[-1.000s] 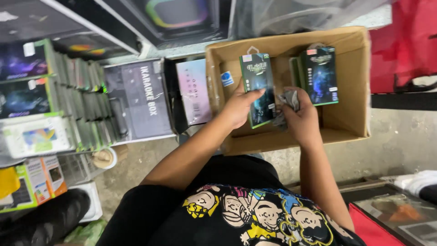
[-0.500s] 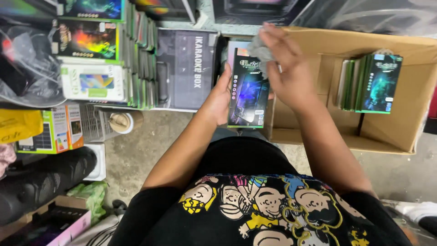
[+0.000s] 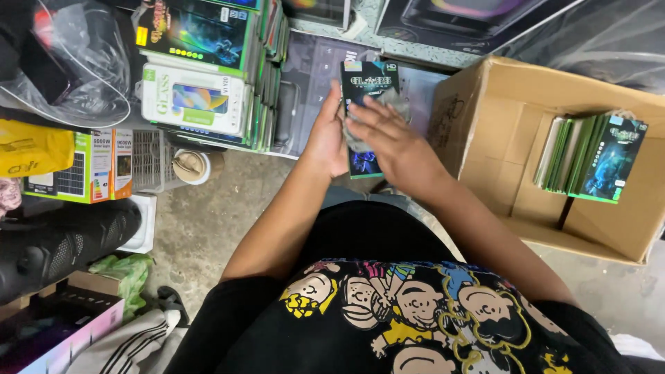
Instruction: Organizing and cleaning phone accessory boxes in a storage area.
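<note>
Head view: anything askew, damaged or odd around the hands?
Nothing damaged. The left hand holds a flat dark packet while the right hand presses a grey cloth on it. In the cardboard box, the packet row leans to one side.

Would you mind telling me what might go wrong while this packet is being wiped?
1. The left hand grips the dark flat packet only along one edge while the right hand presses a grey cloth on it; it might slip to the concrete floor.
2. The row of packets in the cardboard box stands leaning and could topple.
</note>
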